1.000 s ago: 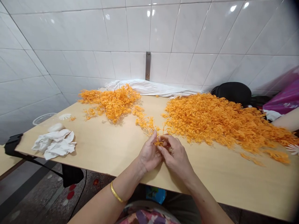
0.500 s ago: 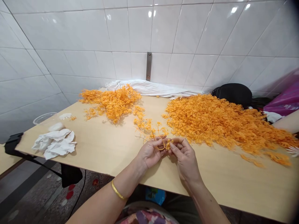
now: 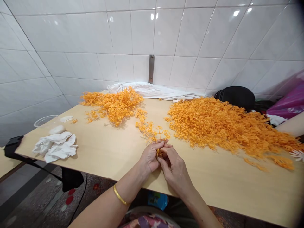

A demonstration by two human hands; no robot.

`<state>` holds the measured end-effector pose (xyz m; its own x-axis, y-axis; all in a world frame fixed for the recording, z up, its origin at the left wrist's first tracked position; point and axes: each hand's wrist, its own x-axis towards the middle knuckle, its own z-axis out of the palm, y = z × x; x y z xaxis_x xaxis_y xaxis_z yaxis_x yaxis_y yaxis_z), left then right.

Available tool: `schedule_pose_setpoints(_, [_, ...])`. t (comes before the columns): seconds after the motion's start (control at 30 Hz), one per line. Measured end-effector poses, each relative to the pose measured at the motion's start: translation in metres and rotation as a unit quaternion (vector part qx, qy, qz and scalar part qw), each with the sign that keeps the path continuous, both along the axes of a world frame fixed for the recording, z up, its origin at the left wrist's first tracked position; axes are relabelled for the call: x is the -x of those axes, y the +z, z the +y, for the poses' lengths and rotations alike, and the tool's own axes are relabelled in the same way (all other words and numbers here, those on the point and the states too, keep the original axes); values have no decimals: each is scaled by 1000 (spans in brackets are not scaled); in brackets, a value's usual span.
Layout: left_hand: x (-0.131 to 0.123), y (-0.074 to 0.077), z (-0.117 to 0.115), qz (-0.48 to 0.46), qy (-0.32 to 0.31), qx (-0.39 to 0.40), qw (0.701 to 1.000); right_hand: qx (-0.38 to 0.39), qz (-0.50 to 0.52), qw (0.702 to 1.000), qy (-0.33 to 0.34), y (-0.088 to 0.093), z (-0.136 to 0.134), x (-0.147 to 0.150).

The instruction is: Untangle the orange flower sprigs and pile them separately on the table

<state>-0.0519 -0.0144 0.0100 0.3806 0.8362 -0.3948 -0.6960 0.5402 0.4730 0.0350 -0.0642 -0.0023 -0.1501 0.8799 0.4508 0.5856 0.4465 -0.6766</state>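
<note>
My left hand (image 3: 150, 156) and my right hand (image 3: 174, 167) meet over the near middle of the wooden table (image 3: 106, 152), fingers pinched together on a small orange plastic flower piece (image 3: 158, 151). Just beyond my fingertips lies a short trail of orange sprigs (image 3: 149, 128). A large heap of orange flower pieces (image 3: 225, 125) spreads to the right, and a smaller heap (image 3: 114, 104) sits at the far left. A gold bangle is on my left wrist.
Crumpled white tissues (image 3: 55, 147) lie near the table's left edge, with a clear plastic cup (image 3: 44, 120) and a white flower piece (image 3: 66, 118) behind. White cloth (image 3: 154, 90) and a black bag (image 3: 236, 96) lie by the tiled wall. Another person's arm (image 3: 291, 125) enters at right.
My hands spread apart with an orange piece stretched between them half a second ago, then came back together, fingers pinched on it a little nearer to me.
</note>
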Motion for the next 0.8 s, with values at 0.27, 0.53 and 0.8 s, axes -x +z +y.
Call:
schedule_pose_setpoints(0.27, [6, -6, 5, -40, -24, 11, 999, 25, -29, 999, -29, -4, 6, 8])
schedule_pose_setpoints(0.53, [3, -4, 5, -85, 31, 50, 995, 49, 103, 993, -21, -3, 4, 11])
schedule_pose_setpoints(0.8, [2, -4, 8, -91, 43, 59, 993, 54, 270, 961, 38, 2, 3, 9])
